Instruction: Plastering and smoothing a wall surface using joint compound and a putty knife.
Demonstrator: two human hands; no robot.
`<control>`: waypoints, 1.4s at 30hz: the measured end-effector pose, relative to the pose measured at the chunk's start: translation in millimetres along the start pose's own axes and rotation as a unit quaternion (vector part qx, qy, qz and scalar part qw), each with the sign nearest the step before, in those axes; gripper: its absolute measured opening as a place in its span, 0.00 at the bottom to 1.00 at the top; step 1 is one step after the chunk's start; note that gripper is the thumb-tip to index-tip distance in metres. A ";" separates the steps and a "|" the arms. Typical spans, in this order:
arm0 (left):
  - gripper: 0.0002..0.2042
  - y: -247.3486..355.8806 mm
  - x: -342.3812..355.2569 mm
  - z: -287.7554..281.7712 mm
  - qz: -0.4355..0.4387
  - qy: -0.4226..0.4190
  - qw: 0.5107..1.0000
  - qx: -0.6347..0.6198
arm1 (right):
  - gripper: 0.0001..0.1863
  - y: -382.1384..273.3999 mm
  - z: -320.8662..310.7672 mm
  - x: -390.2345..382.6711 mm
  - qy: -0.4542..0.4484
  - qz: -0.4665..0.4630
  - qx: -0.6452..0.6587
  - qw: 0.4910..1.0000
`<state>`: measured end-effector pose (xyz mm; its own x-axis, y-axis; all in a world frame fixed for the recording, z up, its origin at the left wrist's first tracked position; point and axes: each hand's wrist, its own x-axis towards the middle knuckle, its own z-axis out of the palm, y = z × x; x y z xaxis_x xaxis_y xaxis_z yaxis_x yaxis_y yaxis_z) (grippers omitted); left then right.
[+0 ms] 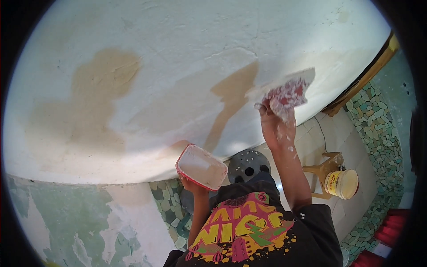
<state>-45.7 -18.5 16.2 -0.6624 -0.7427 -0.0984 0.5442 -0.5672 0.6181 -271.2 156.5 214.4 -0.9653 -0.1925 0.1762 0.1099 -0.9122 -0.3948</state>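
Note:
In front of me a pale, whitish wall (178, 53) with damp-looking tan patches and shadows fills the upper part of the head view. My right hand (276, 122), smeared with white paste, is closed round a reddish putty spreader (291, 92) caked in the same paste. The spreader is up against the wall, or very close to it. Lower and to the left, my left hand (192, 186) grips a rectangular plastic tub (179, 165) with a red rim, tilted so its whitish inside shows. The fingers beneath the tub are mostly hidden.
A dark round stool with holes (251, 165) stands below the wall by my legs. To the right are a tan stool (327, 171) and a yellow-labelled bucket (341, 184). A wooden beam (362, 80) edges the wall, and a cable (323, 133) crosses the tiles.

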 end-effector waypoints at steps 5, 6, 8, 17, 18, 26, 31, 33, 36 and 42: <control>0.34 -3.0 3.2 0.8 0.001 0.000 1.000 0.016 | 0.16 7.5 44.5 29.7 -0.007 -0.052 0.035 0.998; 0.34 -5.2 5.4 -1.1 0.003 -0.010 1.000 0.025 | 0.16 10.5 52.6 33.1 -0.003 -0.070 0.033 0.997; 0.34 -8.1 7.4 -7.3 -0.002 -0.022 1.000 0.021 | 0.16 16.3 71.2 36.0 -0.006 -0.096 0.031 0.995; 0.35 -8.9 0.7 1.3 -0.012 -0.039 0.999 0.008 | 0.12 27.2 90.0 39.5 0.108 -0.160 -0.132 0.972; 0.35 -8.8 0.7 2.6 -0.021 -0.042 0.999 0.008 | 0.12 27.2 87.4 39.4 0.108 -0.162 -0.125 0.973; 0.36 -7.7 -2.4 -4.4 -0.038 -0.054 0.998 0.021 | 0.10 19.6 52.0 15.6 0.114 -0.130 -0.188 0.967; 0.36 -6.2 -7.9 6.5 -0.037 -0.051 0.997 0.043 | 0.17 -15.6 56.6 -7.8 -0.021 -0.400 -0.410 0.819; 0.37 -9.5 -8.6 6.5 -0.072 -0.022 0.997 0.029 | 0.23 -35.2 72.9 4.1 -0.124 -0.560 -0.580 0.579; 0.37 -16.7 -5.1 -8.4 -0.065 -0.058 0.996 0.016 | 0.25 -40.3 86.7 29.0 -0.199 -0.506 -0.687 0.483; 0.37 -20.2 -7.2 -0.8 -0.057 -0.042 0.997 0.039 | 0.28 -32.6 66.7 35.7 -0.207 -0.451 -0.714 0.494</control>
<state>-51.5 -2.0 3.8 -0.7603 -0.6404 -0.1087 0.4228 -0.6149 0.6657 -293.4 155.3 293.7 -0.3055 -0.2670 0.9140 -0.8848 0.4343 -0.1688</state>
